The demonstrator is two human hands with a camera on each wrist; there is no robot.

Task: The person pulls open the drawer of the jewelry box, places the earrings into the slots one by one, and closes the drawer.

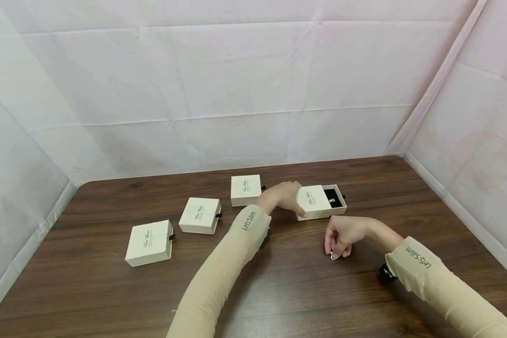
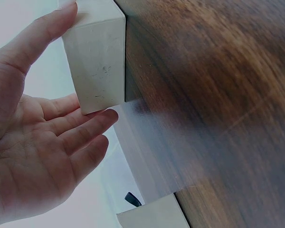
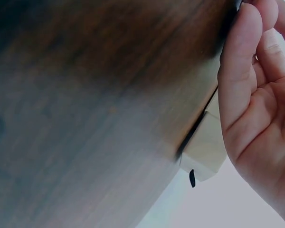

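Note:
My left hand (image 1: pixel 290 197) grips a cream drawer box (image 1: pixel 317 203) at mid-table, thumb on one side and fingers (image 2: pixel 88 127) on the other. The box (image 2: pixel 97 61) fills the top of the left wrist view. Its drawer is slid partly out to the right, showing a black insert (image 1: pixel 334 197) with a small shiny piece on it. My right hand (image 1: pixel 337 248) hovers just in front of the box, fingers curled down, pinching a small silvery piece (image 1: pixel 332 257) close to the tabletop. The right wrist view shows the palm (image 3: pixel 256 123) beside a cream box (image 3: pixel 205 147) with a black tab.
Three more closed cream boxes lie left of the hands: one (image 1: pixel 246 190) behind my left wrist, one (image 1: pixel 200 215) further left, one (image 1: pixel 149 242) nearest the left front. The dark wooden table (image 1: pixel 110 295) is fenced by white fabric walls (image 1: pixel 236 94) at the back and sides.

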